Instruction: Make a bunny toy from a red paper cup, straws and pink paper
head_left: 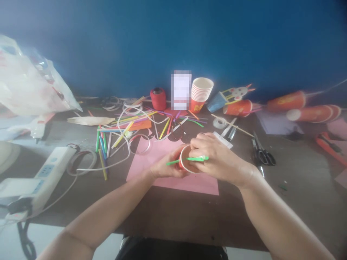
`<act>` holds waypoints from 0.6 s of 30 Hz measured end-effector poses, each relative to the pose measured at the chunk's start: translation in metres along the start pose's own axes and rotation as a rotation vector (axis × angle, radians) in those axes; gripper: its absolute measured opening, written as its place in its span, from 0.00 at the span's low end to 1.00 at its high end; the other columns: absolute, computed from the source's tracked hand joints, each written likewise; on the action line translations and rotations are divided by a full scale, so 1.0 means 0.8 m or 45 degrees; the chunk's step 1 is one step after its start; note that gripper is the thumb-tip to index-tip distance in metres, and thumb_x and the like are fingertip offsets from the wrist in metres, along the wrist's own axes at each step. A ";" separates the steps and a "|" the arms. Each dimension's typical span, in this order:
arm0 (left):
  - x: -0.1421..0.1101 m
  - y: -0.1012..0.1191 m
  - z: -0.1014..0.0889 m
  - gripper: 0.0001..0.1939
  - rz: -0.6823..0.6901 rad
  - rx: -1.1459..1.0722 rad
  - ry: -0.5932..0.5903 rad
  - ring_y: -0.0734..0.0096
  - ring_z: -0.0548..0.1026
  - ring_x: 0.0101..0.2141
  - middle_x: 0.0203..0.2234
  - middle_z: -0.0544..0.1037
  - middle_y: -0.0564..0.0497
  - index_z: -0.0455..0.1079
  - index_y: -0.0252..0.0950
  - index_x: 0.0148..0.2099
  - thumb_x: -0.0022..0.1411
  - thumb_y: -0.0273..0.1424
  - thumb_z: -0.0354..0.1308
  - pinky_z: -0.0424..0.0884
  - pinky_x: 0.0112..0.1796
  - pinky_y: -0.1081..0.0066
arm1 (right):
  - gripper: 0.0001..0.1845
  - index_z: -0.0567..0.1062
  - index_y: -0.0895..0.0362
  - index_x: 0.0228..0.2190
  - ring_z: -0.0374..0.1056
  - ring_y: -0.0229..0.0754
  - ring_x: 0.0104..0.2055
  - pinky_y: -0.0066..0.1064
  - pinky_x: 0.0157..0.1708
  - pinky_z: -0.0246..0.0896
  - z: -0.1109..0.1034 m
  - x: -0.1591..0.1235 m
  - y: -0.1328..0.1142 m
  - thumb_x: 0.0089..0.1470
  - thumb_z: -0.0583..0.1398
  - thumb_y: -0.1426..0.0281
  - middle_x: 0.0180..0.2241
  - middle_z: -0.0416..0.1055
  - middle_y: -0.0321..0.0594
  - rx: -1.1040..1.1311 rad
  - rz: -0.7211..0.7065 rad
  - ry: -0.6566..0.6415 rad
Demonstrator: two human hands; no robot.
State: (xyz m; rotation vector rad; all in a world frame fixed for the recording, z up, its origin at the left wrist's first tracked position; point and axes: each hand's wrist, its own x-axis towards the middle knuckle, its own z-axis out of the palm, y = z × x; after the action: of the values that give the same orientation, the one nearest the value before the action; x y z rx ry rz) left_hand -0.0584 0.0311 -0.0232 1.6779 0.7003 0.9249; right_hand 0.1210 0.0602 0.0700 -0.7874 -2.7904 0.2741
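My left hand (172, 163) is wrapped round a red paper cup (182, 159), whose open white-rimmed mouth is turned toward me. A green drinking straw (173, 163) runs through the cup, one end sticking out at the left and the other lying across the mouth. My right hand (211, 157) is closed at the cup's right side, its fingers at the rim and partly inside the mouth, by the straw. Whether those fingers pinch the straw or the cup wall is hard to see. Beneath both hands lies a sheet of pink paper (187, 186).
Coloured straws (103, 144) and a white cable (127, 144) lie left, near a power strip (48, 173). Behind stand red thread (158, 99), a phone (181, 90) and stacked paper cups (200, 94). At right are scissors (262, 155), tape (219, 123) and decorated cups (238, 107).
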 end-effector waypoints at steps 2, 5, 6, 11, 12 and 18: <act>-0.001 -0.001 0.000 0.44 0.002 -0.014 -0.045 0.51 0.65 0.53 0.54 0.65 0.45 0.51 0.42 0.61 0.43 0.30 0.67 0.65 0.50 0.57 | 0.11 0.71 0.58 0.21 0.54 0.37 0.31 0.32 0.34 0.45 -0.001 0.001 0.001 0.54 0.57 0.73 0.26 0.63 0.36 -0.035 0.021 -0.001; -0.001 -0.003 0.002 0.42 -0.011 0.022 -0.024 0.49 0.63 0.54 0.54 0.65 0.43 0.54 0.38 0.59 0.43 0.32 0.68 0.63 0.52 0.57 | 0.13 0.68 0.59 0.18 0.54 0.38 0.32 0.33 0.34 0.46 -0.002 0.001 0.000 0.53 0.57 0.74 0.26 0.62 0.37 -0.070 0.030 -0.013; -0.002 -0.004 0.002 0.39 -0.019 0.042 0.002 0.49 0.64 0.53 0.52 0.67 0.43 0.56 0.37 0.58 0.45 0.31 0.67 0.63 0.51 0.57 | 0.14 0.68 0.59 0.17 0.54 0.38 0.32 0.33 0.34 0.46 -0.003 0.000 -0.001 0.53 0.57 0.74 0.26 0.62 0.37 -0.082 0.026 -0.018; -0.004 -0.005 0.002 0.35 -0.096 -0.071 -0.016 0.54 0.70 0.48 0.47 0.72 0.44 0.57 0.36 0.57 0.47 0.29 0.65 0.67 0.47 0.58 | 0.11 0.71 0.58 0.18 0.58 0.42 0.38 0.36 0.39 0.51 -0.006 -0.002 -0.007 0.51 0.58 0.76 0.30 0.65 0.40 -0.141 0.031 0.013; -0.005 -0.004 0.002 0.35 -0.113 -0.119 -0.021 0.54 0.70 0.48 0.47 0.72 0.44 0.58 0.37 0.57 0.47 0.29 0.65 0.68 0.47 0.59 | 0.10 0.72 0.58 0.20 0.59 0.44 0.42 0.39 0.43 0.51 -0.007 -0.003 -0.008 0.50 0.58 0.76 0.34 0.67 0.41 -0.138 0.028 0.033; -0.009 -0.005 0.002 0.37 -0.155 -0.223 0.028 0.54 0.69 0.50 0.50 0.70 0.44 0.58 0.39 0.57 0.45 0.27 0.66 0.65 0.49 0.57 | 0.11 0.76 0.54 0.22 0.42 0.56 0.63 0.60 0.56 0.33 -0.003 -0.004 -0.008 0.50 0.58 0.77 0.52 0.65 0.40 -0.066 0.082 0.057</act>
State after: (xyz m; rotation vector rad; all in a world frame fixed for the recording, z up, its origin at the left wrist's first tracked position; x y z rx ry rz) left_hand -0.0609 0.0257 -0.0292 1.4572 0.7075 0.8933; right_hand 0.1210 0.0538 0.0730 -0.8853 -2.7436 0.1938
